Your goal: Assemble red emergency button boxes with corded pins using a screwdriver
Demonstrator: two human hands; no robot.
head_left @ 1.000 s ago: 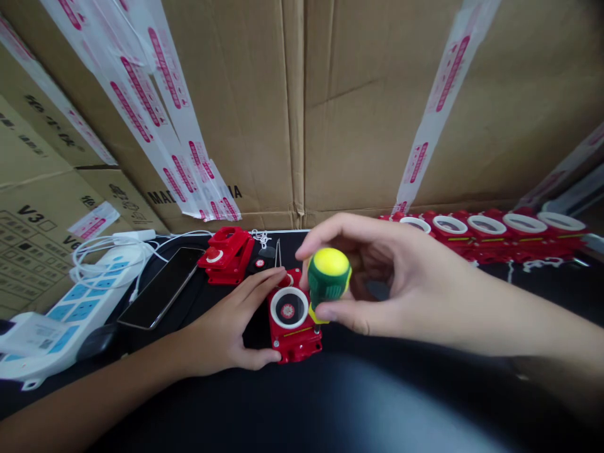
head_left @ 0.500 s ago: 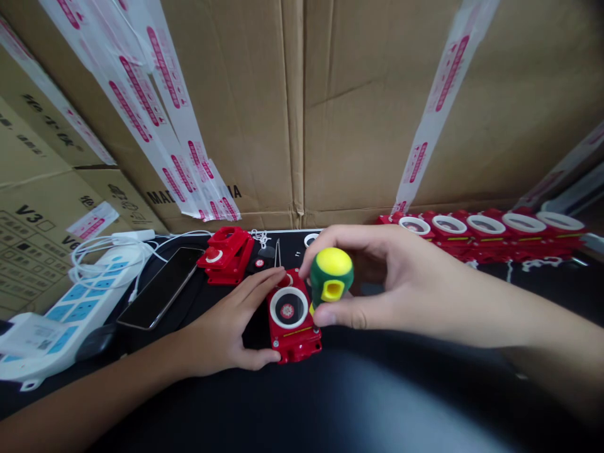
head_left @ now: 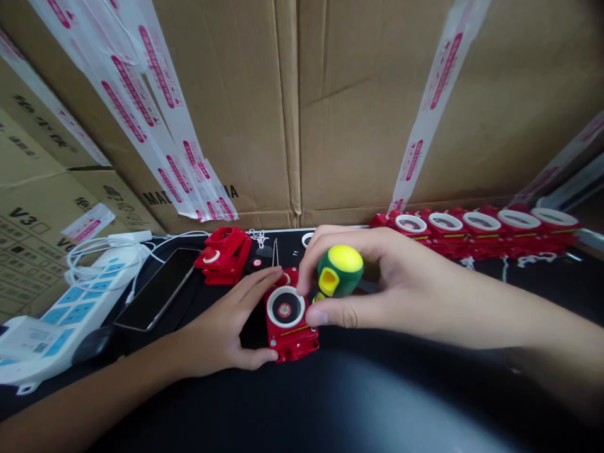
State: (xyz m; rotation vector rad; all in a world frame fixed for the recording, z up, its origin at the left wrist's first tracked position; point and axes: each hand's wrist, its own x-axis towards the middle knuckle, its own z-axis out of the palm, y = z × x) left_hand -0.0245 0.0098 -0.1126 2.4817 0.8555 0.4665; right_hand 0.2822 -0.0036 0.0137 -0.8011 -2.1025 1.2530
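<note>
In my right hand (head_left: 377,277) is a screwdriver with a stubby green and yellow handle (head_left: 340,270). The fingers and thumb wrap round it, and its tip is hidden beneath the hand. Just left of the handle lies a red plastic housing (head_left: 295,346) with a white ring round a dark window, screws at its corners. My left hand (head_left: 221,330) grips this housing from its left side, fingers at the top edge and thumb at the lower corner. Behind it are tweezers (head_left: 275,253), two tiny screws (head_left: 295,253) and a partly covered white ring (head_left: 306,239).
Another red housing (head_left: 224,255) stands at the back left, near a phone (head_left: 160,289) and a white power strip (head_left: 87,302) with coiled cable. Several ringed red housings (head_left: 481,242) line the back right. Large cardboard boxes (head_left: 358,126) wall off the far side.
The screwdriver handle has tilted to the right, and the right hand has turned with it. My left hand keeps its grip on the housing. The whole view has shifted slightly.
</note>
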